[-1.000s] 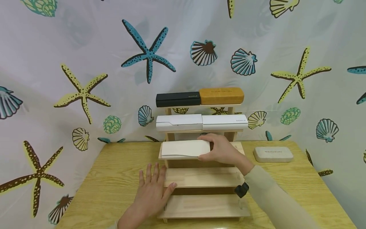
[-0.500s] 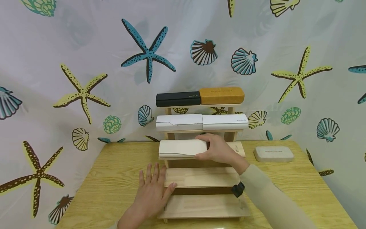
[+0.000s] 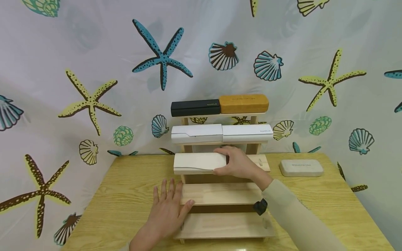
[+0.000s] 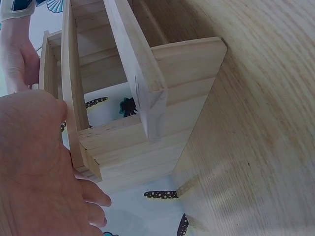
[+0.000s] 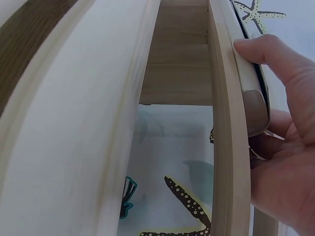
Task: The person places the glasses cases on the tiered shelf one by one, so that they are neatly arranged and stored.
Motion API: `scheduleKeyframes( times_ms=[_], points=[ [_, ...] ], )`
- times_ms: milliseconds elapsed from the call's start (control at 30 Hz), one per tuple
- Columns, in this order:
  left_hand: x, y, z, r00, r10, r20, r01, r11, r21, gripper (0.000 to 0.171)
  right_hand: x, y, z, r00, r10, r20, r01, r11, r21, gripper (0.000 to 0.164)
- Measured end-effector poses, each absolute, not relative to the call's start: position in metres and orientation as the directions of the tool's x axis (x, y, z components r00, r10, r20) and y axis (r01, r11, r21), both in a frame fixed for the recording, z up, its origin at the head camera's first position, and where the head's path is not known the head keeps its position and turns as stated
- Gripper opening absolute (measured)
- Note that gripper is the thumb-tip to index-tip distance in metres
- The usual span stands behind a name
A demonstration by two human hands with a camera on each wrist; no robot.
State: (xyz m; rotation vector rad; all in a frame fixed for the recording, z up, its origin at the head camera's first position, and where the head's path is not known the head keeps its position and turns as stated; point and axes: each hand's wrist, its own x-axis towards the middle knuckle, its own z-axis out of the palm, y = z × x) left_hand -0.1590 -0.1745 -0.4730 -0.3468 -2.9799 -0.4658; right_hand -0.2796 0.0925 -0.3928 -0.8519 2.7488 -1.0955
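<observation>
A cream-white glasses case (image 3: 199,161) lies along the left half of the third shelf of a wooden tiered rack (image 3: 224,226). My right hand (image 3: 240,165) holds its right end, thumb on the front edge and fingers over the back. In the right wrist view, the thumb presses the case (image 5: 246,73) just above the shelf edge; part of its far side is hidden. My left hand (image 3: 166,211) lies against the rack's left side with fingers spread, thumb over a lower shelf. The left wrist view shows the left hand (image 4: 34,162) against the shelf's end.
On the top shelf sit a black case (image 3: 195,108) and an orange-brown case (image 3: 244,104). Two white cases, a left one (image 3: 197,134) and a right one (image 3: 247,132), fill the shelf below. A light grey case (image 3: 301,168) lies on the wooden table (image 3: 132,188), right of the rack.
My right hand has slid the cream-white case a little to the left, to the left end of its shelf. My left hand has stayed in place.
</observation>
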Motion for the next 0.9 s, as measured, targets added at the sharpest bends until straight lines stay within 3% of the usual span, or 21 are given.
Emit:
scheduleKeyframes(
  times_ms=[500,733,900],
  points=[
    [-0.158,-0.174,-0.47,-0.969,0.213,0.128,0.242,0.925,0.294,0.078,-0.272,0.103,-0.389,-0.87,-0.473,0.14,-0.424,0.572,-0.702,0.082],
    [-0.157,-0.173,-0.471,-0.968,0.212,0.138,0.244,0.925,0.291,0.077,-0.262,0.132,-0.387,-0.856,-0.468,0.222,-0.455,0.475,-0.753,0.062],
    [-0.157,-0.173,-0.471,-0.966,0.213,0.145,0.248,0.923,0.295,0.077,-0.256,0.169,-0.387,-0.873,-0.449,0.191,-0.409,0.46,-0.788,0.049]
  ],
)
